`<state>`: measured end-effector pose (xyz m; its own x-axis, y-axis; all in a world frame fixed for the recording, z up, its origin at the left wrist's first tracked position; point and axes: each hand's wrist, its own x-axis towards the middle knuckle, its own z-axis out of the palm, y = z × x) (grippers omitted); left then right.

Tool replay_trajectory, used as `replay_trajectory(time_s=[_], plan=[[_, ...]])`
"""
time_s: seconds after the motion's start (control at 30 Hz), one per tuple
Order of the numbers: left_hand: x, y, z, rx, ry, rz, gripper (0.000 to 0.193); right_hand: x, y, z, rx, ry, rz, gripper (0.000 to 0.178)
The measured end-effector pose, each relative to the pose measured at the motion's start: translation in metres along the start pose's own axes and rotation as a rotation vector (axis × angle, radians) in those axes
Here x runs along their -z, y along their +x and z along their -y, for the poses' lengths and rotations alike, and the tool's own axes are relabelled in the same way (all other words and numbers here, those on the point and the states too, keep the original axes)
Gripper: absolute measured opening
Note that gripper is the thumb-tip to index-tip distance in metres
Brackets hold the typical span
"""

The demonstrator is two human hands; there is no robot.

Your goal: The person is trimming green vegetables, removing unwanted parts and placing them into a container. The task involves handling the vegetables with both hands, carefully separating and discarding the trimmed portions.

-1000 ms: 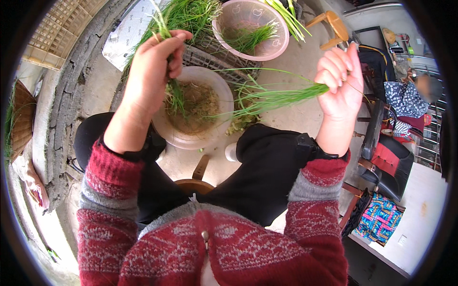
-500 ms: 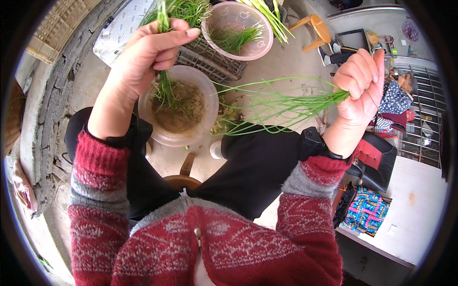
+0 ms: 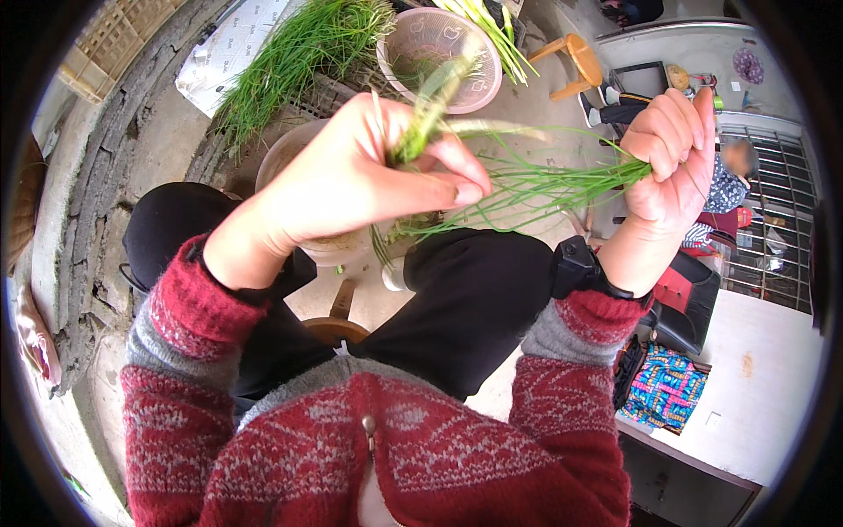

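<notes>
My left hand (image 3: pixel 386 171) is closed round a small bunch of thin chives, its pale root ends (image 3: pixel 443 92) blurred by motion and pointing up. Some fine green blades hang below the palm. Out to the right, my right hand (image 3: pixel 663 149) is a fist round a second bunch of chives (image 3: pixel 562 180), whose long tips trail left toward the left hand's fingers. A pale plastic basin (image 3: pixel 274 162) stands on the floor under my left hand, which covers most of it. Beyond lies a large heap of chives (image 3: pixel 303 61).
A pink colander (image 3: pixel 498 75) with some greens rests beyond the basin, by a dark crate (image 3: pixel 329 92). Thick pale-green stalks (image 3: pixel 496 35) lie beside it. A wooden stool (image 3: pixel 581 66) stands farther right. Another person (image 3: pixel 727 180) is at far right, near a white table (image 3: pixel 746 378).
My left hand has moved right and nearer, from over the basin toward the right-hand bunch, carrying its chives. My right hand has hardly moved.
</notes>
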<state>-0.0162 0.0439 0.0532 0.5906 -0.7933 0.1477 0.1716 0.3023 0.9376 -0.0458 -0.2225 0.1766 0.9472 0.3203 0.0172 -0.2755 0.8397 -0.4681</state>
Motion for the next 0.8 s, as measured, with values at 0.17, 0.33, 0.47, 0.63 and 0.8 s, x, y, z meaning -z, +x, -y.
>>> replay_trajectory(time_s=[0.17,0.33,0.47,0.63,0.8], plan=[[-0.013,0.0,0.006,-0.14,-0.037,-0.112,0.015,-0.002,0.005,-0.007,-0.024,-0.017,0.014,0.042],[-0.013,0.002,0.011,-0.248,0.126,-0.097,0.016,-0.002,0.01,-0.01,-0.027,-0.048,0.019,0.041],[-0.014,0.003,0.011,-0.215,0.106,-0.129,0.014,-0.002,0.012,-0.013,-0.035,-0.061,0.022,0.041],[-0.013,0.003,0.008,-0.153,0.145,-0.107,0.012,-0.006,0.014,-0.014,-0.023,-0.086,0.012,0.042],[-0.013,0.003,0.005,-0.109,0.159,-0.125,0.011,-0.008,0.016,-0.016,-0.026,-0.101,0.011,0.042]])
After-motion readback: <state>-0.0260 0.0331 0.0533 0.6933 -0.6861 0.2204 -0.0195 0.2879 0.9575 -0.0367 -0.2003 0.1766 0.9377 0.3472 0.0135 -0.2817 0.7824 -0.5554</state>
